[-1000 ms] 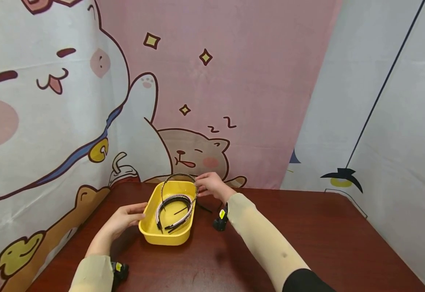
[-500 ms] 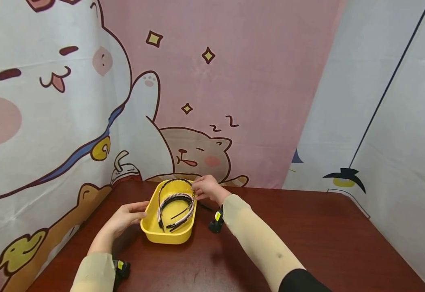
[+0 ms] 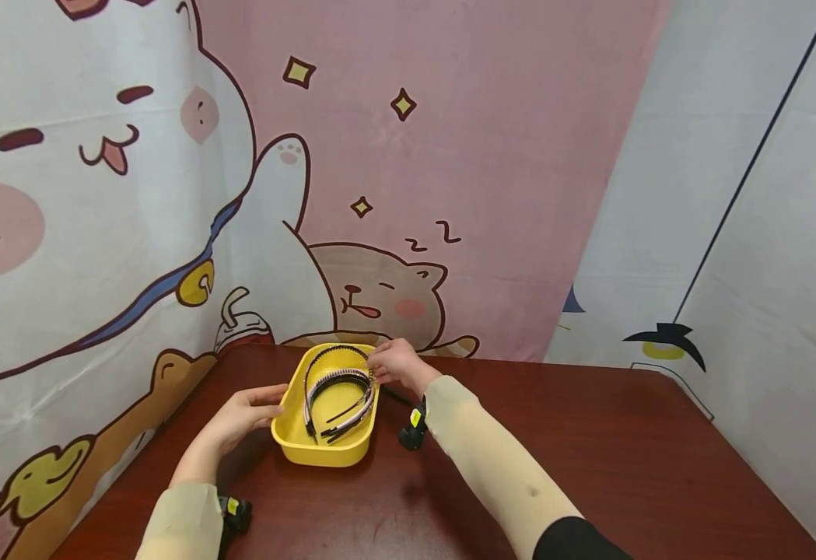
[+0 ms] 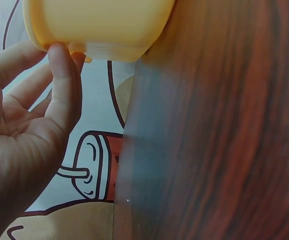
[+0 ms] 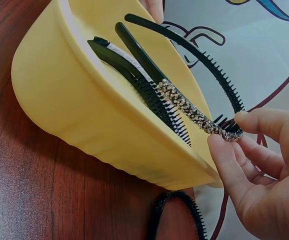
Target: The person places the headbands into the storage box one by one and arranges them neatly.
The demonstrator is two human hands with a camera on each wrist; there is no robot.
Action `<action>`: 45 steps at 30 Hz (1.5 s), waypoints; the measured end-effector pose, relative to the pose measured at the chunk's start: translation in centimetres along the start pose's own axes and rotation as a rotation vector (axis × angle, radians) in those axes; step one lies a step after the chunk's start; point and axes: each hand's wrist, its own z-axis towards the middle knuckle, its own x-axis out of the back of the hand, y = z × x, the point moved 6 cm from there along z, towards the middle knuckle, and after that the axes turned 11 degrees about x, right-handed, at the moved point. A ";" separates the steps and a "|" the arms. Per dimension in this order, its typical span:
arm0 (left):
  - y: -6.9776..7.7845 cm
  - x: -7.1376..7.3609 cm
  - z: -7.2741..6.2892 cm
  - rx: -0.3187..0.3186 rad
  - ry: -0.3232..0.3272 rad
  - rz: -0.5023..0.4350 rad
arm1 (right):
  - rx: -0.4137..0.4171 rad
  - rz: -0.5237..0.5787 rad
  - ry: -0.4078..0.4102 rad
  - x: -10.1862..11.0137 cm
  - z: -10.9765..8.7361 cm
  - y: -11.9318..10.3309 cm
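A: What stands at the left of the table (image 3: 590, 451)?
B: The person's left hand (image 3: 232, 420), with a black wrist device (image 3: 237, 515) behind it. Its thumb and fingers are close together and pinch the left wall of the yellow bin (image 3: 320, 456).
A: And where is this bin?
B: It is on the table, left of the middle, near the cloth (image 3: 506, 155) with the cartoon drawings.
A: What does the bin contain?
B: At least 2 headbands lie inside, close together: 1 white headband (image 5: 132, 60) and 1 toothed black headband (image 5: 129, 70).
A: Where is the sparkling headband (image 5: 184, 107)?
B: It is over the bin, tilted, with its beaded curve at the right rim. Whether its ends touch the bottom, the pictures cannot tell.
A: What does the right hand (image 3: 400, 364) do?
B: It is narrow, and it pinches the sparkling headband by the curve, between the thumb and the fingers.
A: Is there something below this hand?
B: Yes, 1 more headband, the outer headband (image 5: 157, 215), black and toothed, is just beside the bin, on its right side, outside.
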 end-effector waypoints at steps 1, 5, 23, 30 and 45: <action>-0.1 0.0 0.0 0.005 0.006 0.000 | 0.009 -0.011 0.005 -0.1 0.0 0.0; -0.2 0.1 0.1 0.016 0.017 0.010 | 0.045 -0.070 0.020 -0.2 0.0 -0.1; 0.4 0.0 0.1 0.004 0.019 0.021 | 0.091 -0.210 0.013 -1.0 0.3 0.0; 0.2 0.0 -0.1 0.005 0.016 0.026 | 0.081 -0.262 0.008 -1.0 0.5 0.1; 0.0 -0.1 0.0 0.024 0.040 0.025 | 0.122 -0.294 0.031 -1.0 0.0 0.1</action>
